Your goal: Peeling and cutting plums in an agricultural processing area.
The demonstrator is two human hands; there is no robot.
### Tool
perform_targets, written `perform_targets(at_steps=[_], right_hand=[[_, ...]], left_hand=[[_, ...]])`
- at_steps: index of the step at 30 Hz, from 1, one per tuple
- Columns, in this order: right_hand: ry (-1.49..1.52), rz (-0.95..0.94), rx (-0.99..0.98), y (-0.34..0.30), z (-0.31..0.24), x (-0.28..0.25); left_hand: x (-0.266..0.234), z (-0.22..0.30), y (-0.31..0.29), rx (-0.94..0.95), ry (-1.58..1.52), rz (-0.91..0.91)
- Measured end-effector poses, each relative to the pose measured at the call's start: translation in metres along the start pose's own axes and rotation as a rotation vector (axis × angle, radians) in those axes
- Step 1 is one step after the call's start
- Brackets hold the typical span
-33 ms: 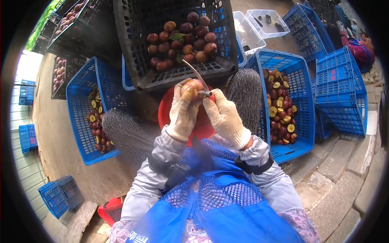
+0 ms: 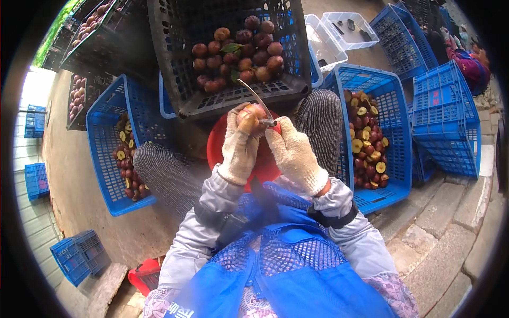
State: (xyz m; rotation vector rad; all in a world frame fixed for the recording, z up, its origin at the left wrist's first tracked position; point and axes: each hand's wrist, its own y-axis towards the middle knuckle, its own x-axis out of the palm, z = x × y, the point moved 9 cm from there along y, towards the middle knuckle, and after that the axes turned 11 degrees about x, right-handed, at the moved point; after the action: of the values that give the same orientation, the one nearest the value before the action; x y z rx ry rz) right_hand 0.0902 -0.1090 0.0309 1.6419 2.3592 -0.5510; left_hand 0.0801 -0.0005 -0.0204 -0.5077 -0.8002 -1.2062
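The largest thing is a black crate [image 2: 168, 63], its near edge just beyond the hands, with whole plums [image 2: 244, 63] piled from its middle down toward that edge. A blue crate [image 2: 395, 132] stands to the right, cut plums [image 2: 368, 143] lying along its left edge. Another blue crate [image 2: 101, 153] on the left holds more cut plums [image 2: 124, 153], toward its right edge and partly behind a knee. Between the knees, under the hands, sits a red tub [image 2: 214, 146]. The gloved left hand [image 2: 239, 146] has its fingers wrapped round one plum [image 2: 256, 110], above the tub's far edge. The gloved right hand [image 2: 292, 151] is clenched on the red grip of a tool, its slim curved blade [image 2: 256, 97] rising beside that plum.
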Motion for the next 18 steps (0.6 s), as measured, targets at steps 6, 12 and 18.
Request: perform_targets(at_steps=[6, 12, 18], right_hand=[[0.346, 0.042, 0.051, 0.003, 0.02, 0.01], [1.119, -0.454, 0.66, -0.013, 0.027, 0.044], [1.491, -0.847, 0.501, -0.026, -0.011, 0.025]], left_hand=[[0.013, 0.006, -0.004, 0.035, 0.271, 0.042], [-0.001, -0.013, -0.002, -0.094, -0.114, 0.055], [0.022, -0.009, 0.01, -0.19, -0.454, -0.105]])
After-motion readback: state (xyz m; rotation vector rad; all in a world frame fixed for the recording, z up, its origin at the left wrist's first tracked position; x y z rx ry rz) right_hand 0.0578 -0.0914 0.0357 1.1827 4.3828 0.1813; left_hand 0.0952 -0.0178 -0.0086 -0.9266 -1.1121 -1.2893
